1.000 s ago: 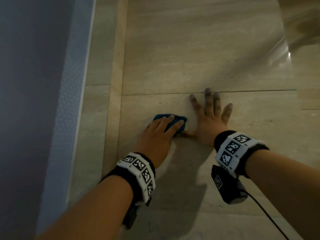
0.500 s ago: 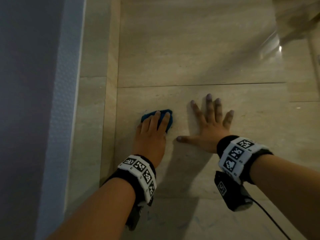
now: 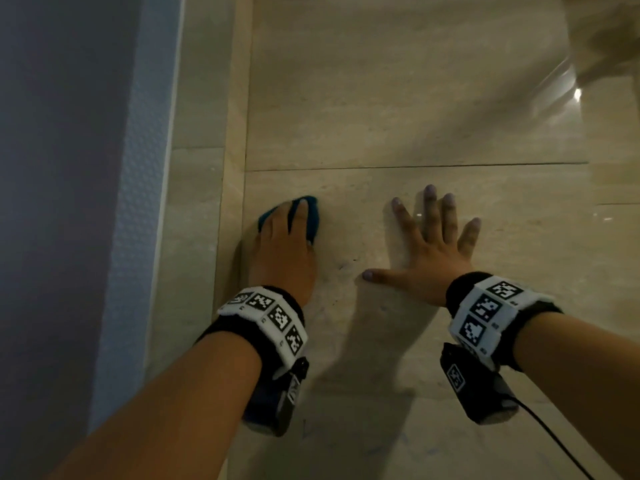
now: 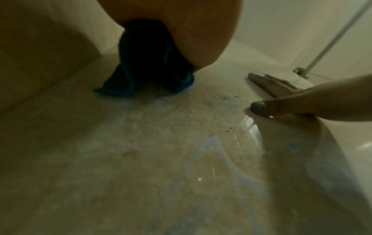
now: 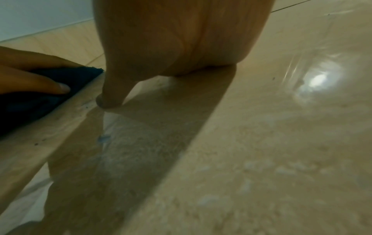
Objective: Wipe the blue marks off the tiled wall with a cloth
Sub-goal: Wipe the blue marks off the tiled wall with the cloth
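The left hand (image 3: pixel 282 244) presses a blue cloth (image 3: pixel 311 216) flat-fingered against the tiled wall (image 3: pixel 381 98) (near its left edge). The right hand (image 3: pixel 429 251) lies spread on the wall beside faint blue marks (image 4: pixel 225 98)

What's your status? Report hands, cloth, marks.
Left hand presses blue cloth to wall. Right hand flat, bracing. Faint blue marks remain. Nothing obstructing.

The beige tiled wall (image 3: pixel 398 98) bears faint blue marks (image 4: pixel 217 143) (smeared, with dark specks) below the cloth (image 3: pixel 313 220).
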Demonstrator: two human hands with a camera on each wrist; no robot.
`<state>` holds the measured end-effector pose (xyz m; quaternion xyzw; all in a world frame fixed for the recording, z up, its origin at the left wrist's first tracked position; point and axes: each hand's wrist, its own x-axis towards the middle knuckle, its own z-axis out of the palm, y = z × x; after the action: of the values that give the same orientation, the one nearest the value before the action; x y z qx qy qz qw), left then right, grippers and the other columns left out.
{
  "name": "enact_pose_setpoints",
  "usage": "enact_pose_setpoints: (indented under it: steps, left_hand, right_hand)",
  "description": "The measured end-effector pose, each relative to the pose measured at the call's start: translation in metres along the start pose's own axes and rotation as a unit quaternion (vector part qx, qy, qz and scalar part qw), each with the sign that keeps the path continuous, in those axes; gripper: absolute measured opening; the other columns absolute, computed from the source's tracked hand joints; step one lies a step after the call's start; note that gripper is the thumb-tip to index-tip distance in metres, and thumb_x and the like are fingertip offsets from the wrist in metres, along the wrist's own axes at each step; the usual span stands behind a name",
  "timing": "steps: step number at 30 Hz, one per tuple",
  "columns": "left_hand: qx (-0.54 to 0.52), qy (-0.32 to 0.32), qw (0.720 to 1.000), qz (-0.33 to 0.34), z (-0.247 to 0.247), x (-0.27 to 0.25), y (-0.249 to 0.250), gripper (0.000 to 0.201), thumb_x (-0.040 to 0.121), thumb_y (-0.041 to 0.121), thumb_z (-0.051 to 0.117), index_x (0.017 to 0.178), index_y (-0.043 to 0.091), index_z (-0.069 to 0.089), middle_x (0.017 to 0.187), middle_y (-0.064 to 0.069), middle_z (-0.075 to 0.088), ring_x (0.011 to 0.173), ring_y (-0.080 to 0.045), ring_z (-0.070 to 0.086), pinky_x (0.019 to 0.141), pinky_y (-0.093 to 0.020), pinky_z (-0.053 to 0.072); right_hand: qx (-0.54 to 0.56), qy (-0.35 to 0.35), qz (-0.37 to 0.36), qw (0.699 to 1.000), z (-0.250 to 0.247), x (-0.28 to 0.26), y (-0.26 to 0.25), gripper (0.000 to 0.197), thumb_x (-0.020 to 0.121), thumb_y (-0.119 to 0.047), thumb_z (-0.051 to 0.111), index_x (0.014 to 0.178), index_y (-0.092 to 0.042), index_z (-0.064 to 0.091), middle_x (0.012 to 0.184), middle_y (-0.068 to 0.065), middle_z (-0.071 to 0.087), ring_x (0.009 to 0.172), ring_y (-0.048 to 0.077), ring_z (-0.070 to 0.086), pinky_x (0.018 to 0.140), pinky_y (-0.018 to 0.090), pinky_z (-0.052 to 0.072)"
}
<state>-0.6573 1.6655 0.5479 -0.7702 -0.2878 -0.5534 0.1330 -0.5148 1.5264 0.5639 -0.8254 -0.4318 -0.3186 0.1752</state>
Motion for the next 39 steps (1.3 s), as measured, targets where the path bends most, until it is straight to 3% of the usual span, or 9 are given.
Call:
enact_pose_setpoints:
  steps: [3, 8, 13, 16, 21, 24, 28, 34, 39]
  left_hand:
    - [-0.012, -0.014, 1.0, 0.024, 0.005, -0.017, 0.01, 0.06, 0.104, 0.024, 0.031, 0.153, 0.023, -0.004, 0.161, 0.0, -0.002, 0.145, -0.021, 0.003, 0.115, -0.03, 0.004]
    - [0.0, -0.036, 0.996, 0.084, 0.017, -0.04, 0.002, 0.061, 0.103, 0.023, 0.032, 0.153, 0.027, -0.003, 0.161, 0.003, -0.003, 0.146, -0.018, 0.002, 0.116, -0.029, 0.009]
    - [-0.036, -0.012, 0.999, -0.01, 0.012, -0.022, -0.008, 0.059, 0.104, 0.021, 0.03, 0.153, 0.024, -0.003, 0.16, -0.001, 0.0, 0.146, -0.02, 0.002, 0.115, -0.03, 0.005]
    - [-0.022, -0.019, 0.999, -0.027, 0.014, -0.026, 0.0, 0.06, 0.104, 0.026, 0.029, 0.153, 0.023, -0.005, 0.16, -0.004, 0.0, 0.145, -0.025, 0.006, 0.116, -0.033, 0.009]
    - [-0.03, -0.045, 0.998, 0.039, 0.023, -0.06, 0.007, 0.059, 0.102, 0.026, 0.037, 0.153, 0.021, 0.008, 0.159, -0.008, 0.012, 0.142, -0.03, 0.018, 0.115, -0.04, 0.016]
    - [0.01, -0.067, 0.995, 0.074, 0.023, -0.06, 0.003, 0.059, 0.103, 0.027, 0.032, 0.154, 0.023, 0.003, 0.159, -0.004, 0.01, 0.142, -0.027, 0.016, 0.114, -0.038, 0.017]
    - [0.028, -0.034, 0.995, 0.088, 0.014, -0.04, -0.001, 0.057, 0.102, 0.026, 0.033, 0.154, 0.022, 0.008, 0.156, -0.005, 0.016, 0.138, -0.027, 0.021, 0.111, -0.038, 0.022]
    - [0.021, -0.032, 0.997, 0.065, 0.018, -0.027, 0.017, 0.06, 0.102, 0.022, 0.034, 0.153, 0.025, 0.004, 0.157, -0.006, 0.011, 0.139, -0.028, 0.016, 0.113, -0.039, 0.016]
    - [0.045, -0.076, 0.988, 0.124, 0.027, -0.052, 0.02, 0.064, 0.103, 0.017, 0.033, 0.153, 0.029, -0.005, 0.16, -0.004, 0.005, 0.142, -0.027, 0.01, 0.115, -0.038, 0.01]
  right_hand:
    - [-0.002, 0.002, 0.002, 1.0, 0.0, -0.001, -0.001, 0.114, 0.058, -0.094, 0.034, 0.117, -0.044, -0.05, 0.127, -0.002, -0.062, 0.123, 0.027, -0.052, 0.099, 0.058, -0.028]
    - [0.0, -0.004, -0.002, 1.0, -0.002, -0.004, -0.001, 0.114, 0.058, -0.093, 0.033, 0.118, -0.044, -0.05, 0.13, -0.001, -0.06, 0.124, 0.027, -0.05, 0.102, 0.06, -0.026]
    - [0.0, -0.002, -0.008, 1.0, -0.001, -0.004, 0.0, 0.114, 0.059, -0.093, 0.035, 0.119, -0.044, -0.049, 0.127, -0.002, -0.062, 0.12, 0.027, -0.053, 0.1, 0.059, -0.027]
    - [-0.003, 0.002, -0.004, 1.0, 0.0, -0.003, 0.0, 0.114, 0.058, -0.094, 0.033, 0.118, -0.044, -0.05, 0.126, -0.002, -0.063, 0.12, 0.026, -0.053, 0.1, 0.058, -0.027]
    - [-0.006, 0.002, 0.001, 1.0, -0.002, -0.005, -0.002, 0.113, 0.06, -0.092, 0.035, 0.121, -0.043, -0.046, 0.123, -0.002, -0.061, 0.121, 0.025, -0.05, 0.102, 0.058, -0.026]
    - [-0.002, 0.01, -0.006, 1.0, 0.0, -0.005, -0.001, 0.115, 0.06, -0.092, 0.036, 0.128, -0.042, -0.043, 0.127, -0.002, -0.059, 0.122, 0.024, -0.049, 0.102, 0.058, -0.025]
    - [0.0, 0.017, -0.008, 1.0, 0.003, -0.003, 0.001, 0.117, 0.056, -0.094, 0.033, 0.133, -0.042, -0.039, 0.128, -0.003, -0.058, 0.125, 0.024, -0.048, 0.103, 0.058, -0.025]
    - [-0.001, 0.023, -0.008, 1.0, 0.004, -0.002, 0.002, 0.118, 0.055, -0.095, 0.03, 0.134, -0.042, -0.038, 0.131, -0.003, -0.057, 0.125, 0.024, -0.048, 0.102, 0.058, -0.025]
    - [0.006, 0.021, -0.014, 1.0, 0.004, -0.002, 0.003, 0.117, 0.053, -0.095, 0.026, 0.137, -0.041, -0.035, 0.14, 0.001, -0.051, 0.131, 0.028, -0.043, 0.105, 0.06, -0.023]
